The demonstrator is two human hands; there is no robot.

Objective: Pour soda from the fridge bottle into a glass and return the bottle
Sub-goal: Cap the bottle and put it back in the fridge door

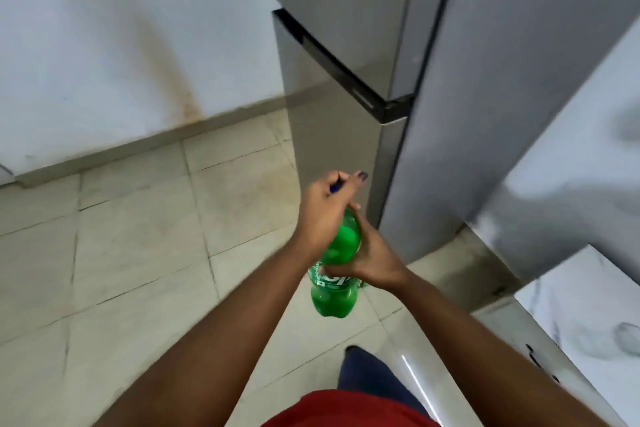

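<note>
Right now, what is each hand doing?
Left hand: closed over the top of the green bottle, on its blue cap.
Right hand: closed around the bottle's body.

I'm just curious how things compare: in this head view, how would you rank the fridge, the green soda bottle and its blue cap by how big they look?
1. Fridge, by far the largest.
2. Green soda bottle, held in both hands.
3. Blue cap, smallest; mostly hidden under the left hand, so only a sliver shows.
</note>
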